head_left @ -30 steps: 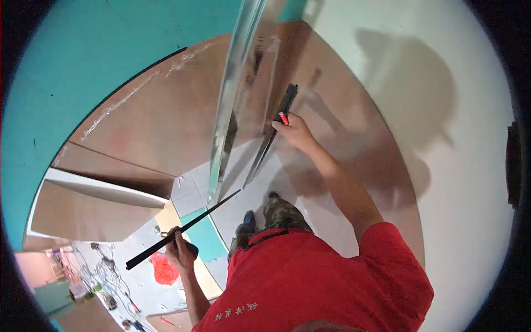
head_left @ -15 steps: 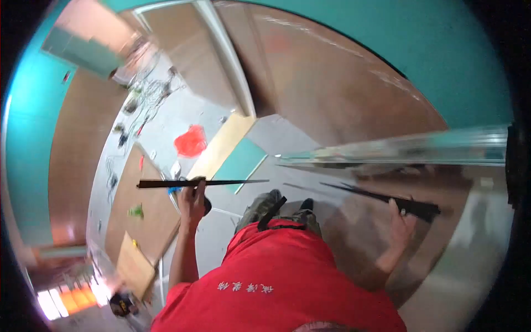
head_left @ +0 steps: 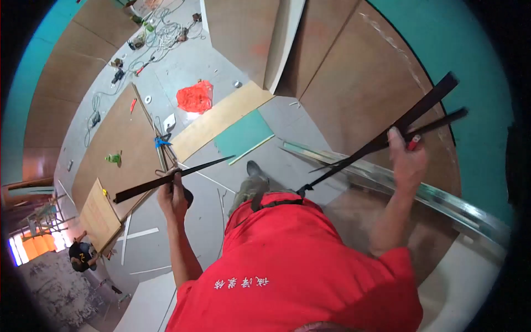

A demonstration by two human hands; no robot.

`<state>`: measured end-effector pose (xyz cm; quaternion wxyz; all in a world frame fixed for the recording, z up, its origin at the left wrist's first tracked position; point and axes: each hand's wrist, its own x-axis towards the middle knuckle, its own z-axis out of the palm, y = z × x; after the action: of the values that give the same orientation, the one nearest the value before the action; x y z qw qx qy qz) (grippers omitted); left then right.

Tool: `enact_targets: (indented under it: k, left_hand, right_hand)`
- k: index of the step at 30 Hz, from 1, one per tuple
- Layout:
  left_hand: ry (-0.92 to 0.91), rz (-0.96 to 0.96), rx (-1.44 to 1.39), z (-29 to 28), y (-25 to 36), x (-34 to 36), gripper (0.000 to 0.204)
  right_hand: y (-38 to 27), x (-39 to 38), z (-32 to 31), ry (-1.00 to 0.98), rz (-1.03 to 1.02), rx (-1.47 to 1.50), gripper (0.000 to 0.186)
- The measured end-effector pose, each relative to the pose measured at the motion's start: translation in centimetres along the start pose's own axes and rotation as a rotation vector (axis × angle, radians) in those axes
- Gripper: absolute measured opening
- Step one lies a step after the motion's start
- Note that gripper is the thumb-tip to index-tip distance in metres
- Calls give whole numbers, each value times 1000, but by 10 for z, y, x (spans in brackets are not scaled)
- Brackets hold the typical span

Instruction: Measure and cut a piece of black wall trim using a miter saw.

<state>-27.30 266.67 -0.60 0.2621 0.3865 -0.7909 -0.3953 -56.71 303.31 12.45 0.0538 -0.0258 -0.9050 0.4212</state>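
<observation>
My left hand [head_left: 172,195] is closed on a thin dark strip [head_left: 138,189] lying crosswise over it, with a dark object at its palm that I cannot make out. My right hand [head_left: 407,159] grips crossed longer dark strips [head_left: 428,97], their far ends slanting down past my waist, and a red pen-like object [head_left: 414,143]. Below my right hand a long shiny metal profile [head_left: 453,206] runs diagonally. My red shirt and camouflage trousers show beneath.
A co-worker [head_left: 83,255] is at the lower left by a plywood board [head_left: 102,216]. Cables [head_left: 163,39], a red plastic bag [head_left: 193,95], a green bottle [head_left: 113,158] and teal board [head_left: 243,134] lie on the floor. A brown curved panel [head_left: 354,72] rises at right.
The view has swung left, bringing the floor and co-worker into sight. My right hand has moved up since half a second ago, the strips now slanting up-right. Both hands keep their hold.
</observation>
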Motion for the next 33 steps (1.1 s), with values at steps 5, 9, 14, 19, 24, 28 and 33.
enact_targets:
  k: [5, 9, 14, 19, 24, 28, 33]
  left_hand:
    - [151, -138, -86, -44, -43, 23, 19]
    - [272, -263, -174, -67, -31, 28, 22]
    - [395, -344, -37, -81, -48, 25, 26]
    - [469, -331, 95, -82, -40, 22, 22]
    - [576, -387, 182, -87, -18, 13, 22]
    - [665, -505, 193, -90, -20, -2, 22]
    - [655, -434, 303, -84, -10, -3, 21]
  right_hand:
    - [-52, 72, 29, 74, -274, 105, 32]
    - [-99, 110, 56, 150, -404, 82, 35]
    - [-107, 179, 109, 56, -340, 185, 29]
    - [-78, 239, 207, 87, -300, 140, 42]
    - [-53, 266, 273, 51, -130, -58, 46]
    - [0, 302, 330, 113, -216, 175, 47]
    - [38, 324, 357, 58, -20, 127, 51]
